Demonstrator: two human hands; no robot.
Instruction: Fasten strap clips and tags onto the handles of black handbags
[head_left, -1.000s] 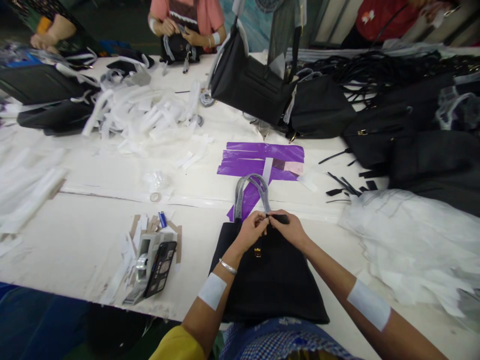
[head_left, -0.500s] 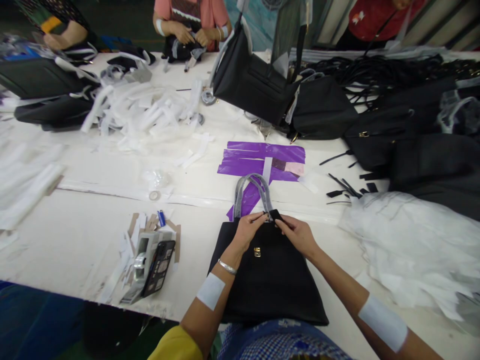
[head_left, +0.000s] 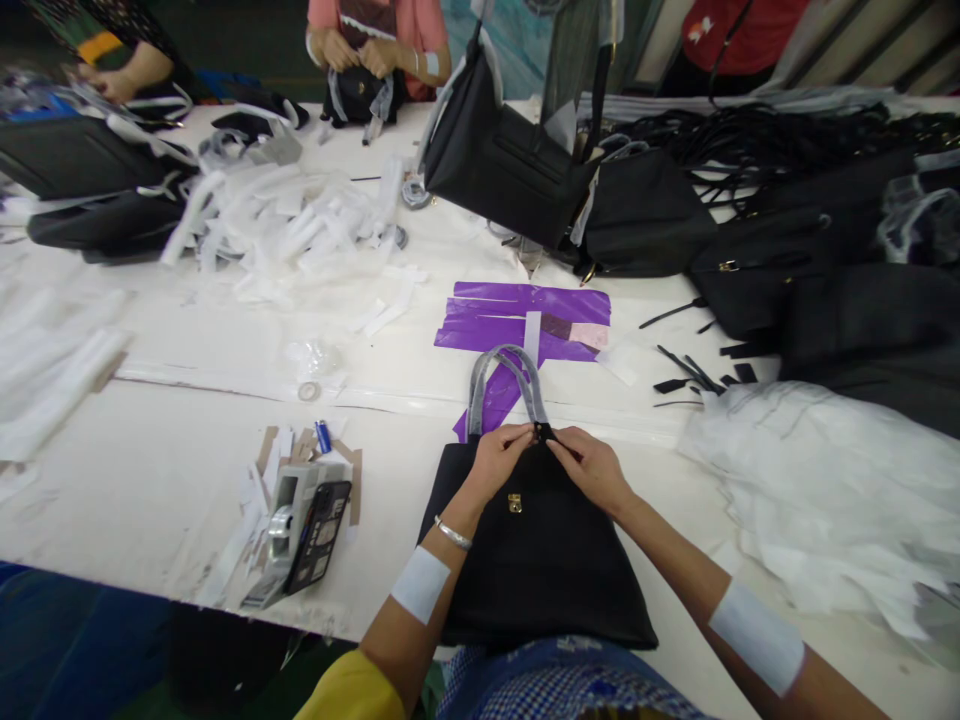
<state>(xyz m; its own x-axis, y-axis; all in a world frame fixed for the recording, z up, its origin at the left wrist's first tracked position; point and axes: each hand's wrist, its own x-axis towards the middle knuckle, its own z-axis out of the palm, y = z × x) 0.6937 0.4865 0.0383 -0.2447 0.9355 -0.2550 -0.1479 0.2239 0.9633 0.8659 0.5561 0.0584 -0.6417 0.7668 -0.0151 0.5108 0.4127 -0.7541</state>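
Note:
A black handbag (head_left: pixel 551 570) with a gold clasp (head_left: pixel 514 504) lies flat at the table's near edge, its top pointing away from me. Its two handles (head_left: pixel 504 358) are wrapped in clear film and stand out beyond the top edge. At the right foot of the handles is a small black strap tab (head_left: pixel 541 432). My left hand (head_left: pixel 501 460) pinches it from the left, thumb and forefinger together. From the other side, my right hand (head_left: pixel 592 468) is closed on the same tab. The fingertips partly cover it.
Left of the bag stand a tape dispenser (head_left: pixel 281 530) and a phone (head_left: pixel 319 535). Purple tape (head_left: pixel 487 320) is stuck beyond the handles. White wrapping (head_left: pixel 817 490) and black bags (head_left: pixel 750 270) lie right. A black bag (head_left: pixel 510 160) stands ahead; co-workers sit across.
The black tab has swung in from the right against the handle's foot, and my right fingers have shifted slightly left with it. The handbag stays in place. A co-worker opposite has raised their hands.

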